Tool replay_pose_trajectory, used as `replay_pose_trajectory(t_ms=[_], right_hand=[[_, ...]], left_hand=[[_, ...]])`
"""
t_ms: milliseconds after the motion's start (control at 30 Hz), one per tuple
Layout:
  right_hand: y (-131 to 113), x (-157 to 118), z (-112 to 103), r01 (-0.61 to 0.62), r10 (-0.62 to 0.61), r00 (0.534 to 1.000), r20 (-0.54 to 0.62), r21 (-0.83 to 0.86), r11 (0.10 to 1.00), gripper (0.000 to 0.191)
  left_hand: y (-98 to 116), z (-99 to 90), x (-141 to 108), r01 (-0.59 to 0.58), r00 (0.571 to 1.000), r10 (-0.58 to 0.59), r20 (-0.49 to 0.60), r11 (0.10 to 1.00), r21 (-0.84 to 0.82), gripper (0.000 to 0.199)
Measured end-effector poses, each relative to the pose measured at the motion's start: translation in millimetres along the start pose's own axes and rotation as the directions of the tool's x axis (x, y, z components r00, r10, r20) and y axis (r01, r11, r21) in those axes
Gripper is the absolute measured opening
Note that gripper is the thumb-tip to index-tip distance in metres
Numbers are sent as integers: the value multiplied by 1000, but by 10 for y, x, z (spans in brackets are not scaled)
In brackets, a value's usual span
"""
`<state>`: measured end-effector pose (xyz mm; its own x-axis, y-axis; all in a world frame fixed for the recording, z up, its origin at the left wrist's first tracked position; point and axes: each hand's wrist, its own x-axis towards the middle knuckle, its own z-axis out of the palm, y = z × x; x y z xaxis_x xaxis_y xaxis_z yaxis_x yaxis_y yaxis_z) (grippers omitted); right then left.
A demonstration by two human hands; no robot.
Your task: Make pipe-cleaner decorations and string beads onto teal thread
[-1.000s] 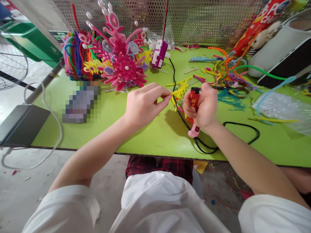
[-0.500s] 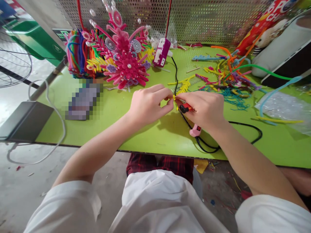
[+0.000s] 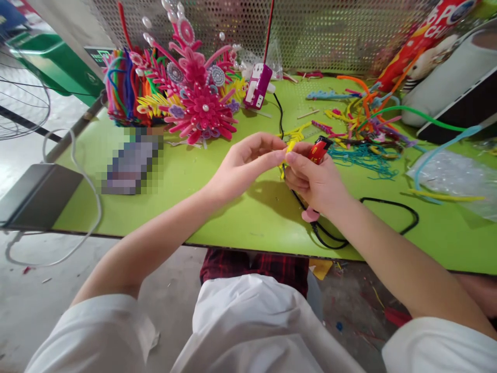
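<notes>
Over the green bench [image 3: 233, 217], left hand [image 3: 248, 163] and right hand [image 3: 314, 178] meet, fingers pinching a yellow pipe-cleaner piece [image 3: 289, 145]; the right also grips a red lighter [image 3: 318, 150]. Pink flower ornament [image 3: 202, 111] at ten o'clock

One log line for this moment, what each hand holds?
left hand: pinches yellow piece | right hand: holds red tool, pinches piece | green table

A pixelated patch [image 3: 131, 165] blots out something flat on the green table [image 3: 217, 217]. The fan [image 3: 19, 111] runs off the left edge.
</notes>
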<state>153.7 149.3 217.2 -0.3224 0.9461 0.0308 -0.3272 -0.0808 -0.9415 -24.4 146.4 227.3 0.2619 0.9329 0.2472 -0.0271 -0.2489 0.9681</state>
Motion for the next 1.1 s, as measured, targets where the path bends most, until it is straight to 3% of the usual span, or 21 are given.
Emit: replay_pose_trajectory(t_ms=[167, 367, 467, 633, 700, 867, 1100], right_hand=[[83, 0, -9, 12, -12, 1000, 7, 22, 1000, 43], [160, 13, -55, 76, -76, 997, -9, -45, 996, 35], [133, 36, -93, 126, -130, 991, -13, -180, 976, 33], [76, 60, -126, 232, -273, 961, -37, -427, 874, 34], [60, 53, -123, 178, -214, 976, -43, -408, 895, 36], [14, 22, -118, -63, 77, 996, 52, -231, 971, 52], [57, -22, -132, -106, 127, 989, 79, -230, 967, 60]], left_hand=[[9, 3, 5, 175, 985, -175, 3, 981, -84, 15], [-14, 26, -4, 250, 968, -246, 49, 957, -148, 14], [-37, 27, 4, 215, 977, -212, 36, 973, -89, 12], [-62, -1, 21, 50, 998, -43, -48, 986, 161, 9], [-51, -20, 22, -8, 995, 34, -93, 964, 266, 7], [16, -45, -5, -128, 966, 214, -141, 880, 458, 9], [47, 1, -66, -139, 971, 218, -96, 843, 519, 8]])
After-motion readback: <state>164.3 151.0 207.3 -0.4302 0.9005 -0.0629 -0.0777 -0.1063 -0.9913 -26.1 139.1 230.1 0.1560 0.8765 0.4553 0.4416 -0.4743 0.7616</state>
